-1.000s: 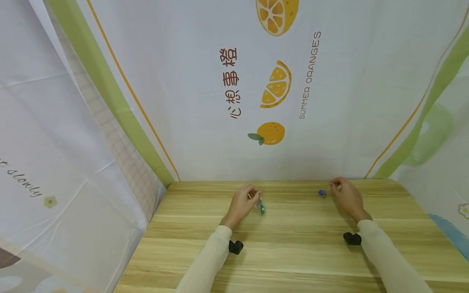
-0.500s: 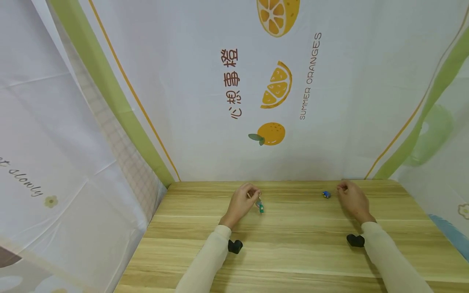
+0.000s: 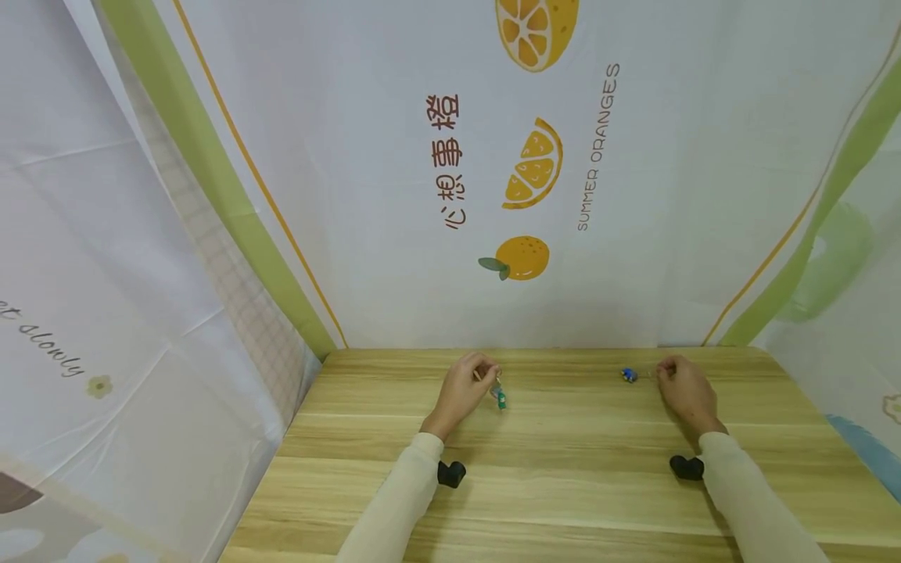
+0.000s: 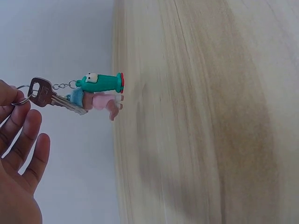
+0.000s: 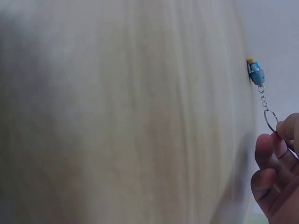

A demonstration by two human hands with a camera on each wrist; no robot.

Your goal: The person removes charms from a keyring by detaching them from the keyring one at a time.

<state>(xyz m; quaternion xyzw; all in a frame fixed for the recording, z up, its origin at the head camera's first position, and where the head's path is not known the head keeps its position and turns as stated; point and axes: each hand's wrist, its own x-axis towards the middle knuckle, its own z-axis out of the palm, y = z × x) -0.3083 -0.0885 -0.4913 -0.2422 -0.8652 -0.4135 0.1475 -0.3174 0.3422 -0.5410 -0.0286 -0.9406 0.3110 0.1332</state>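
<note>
My left hand (image 3: 464, 387) pinches a split key ring (image 4: 22, 94) between thumb and finger. From it hang a metal key (image 4: 44, 93), a green figurine (image 4: 100, 83) with a white eye and red base, and a pink figurine (image 4: 100, 100) with a blue top, partly behind the key. They hang above the table. Over on the right, my right hand (image 3: 686, 391) pinches the metal ring (image 5: 270, 120) of a keychain. A short chain joins that ring to a blue figurine (image 5: 256, 73) with an orange tip, which lies on the table to the hand's left.
The wooden table (image 3: 556, 485) reaches back to a white cloth (image 3: 394, 297) printed with oranges. More cloth (image 3: 176, 438) hangs at the left side. Black wrist cameras sit at both cuffs, the left camera (image 3: 451, 474) and the right camera (image 3: 686, 467).
My right hand has moved right and slightly toward me, and the blue figurine has shifted right with it. The left hand has stayed nearly still, with its figurines swinging slightly.
</note>
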